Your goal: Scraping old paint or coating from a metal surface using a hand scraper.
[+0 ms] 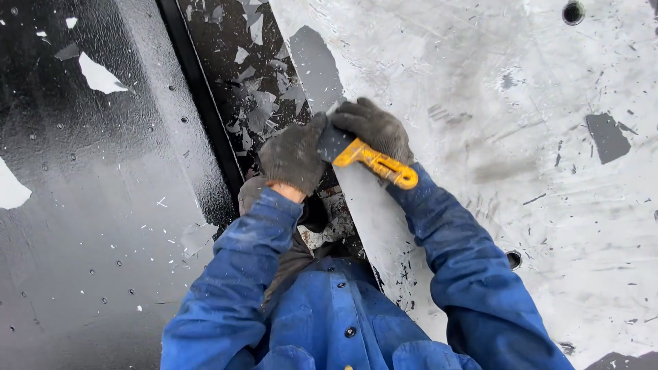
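Both hands wear dark grey knit gloves and blue sleeves. My right hand [375, 129] grips a scraper with a yellow handle [379, 164]; its dark blade [334, 142] points toward the upper left. My left hand [295, 155] presses on the blade's end from the left. The blade meets the edge of a pale grey, scraped metal panel [493, 137], next to a dark patch of remaining coating [315, 65]. The blade's tip is hidden under the gloves.
Left of the panel runs a black channel littered with peeled flakes [243, 75]. Further left lies a dark, wet-looking riveted surface [82, 205] with white flakes [99, 75]. The pale panel has round holes [573, 11] and small dark patches [607, 136].
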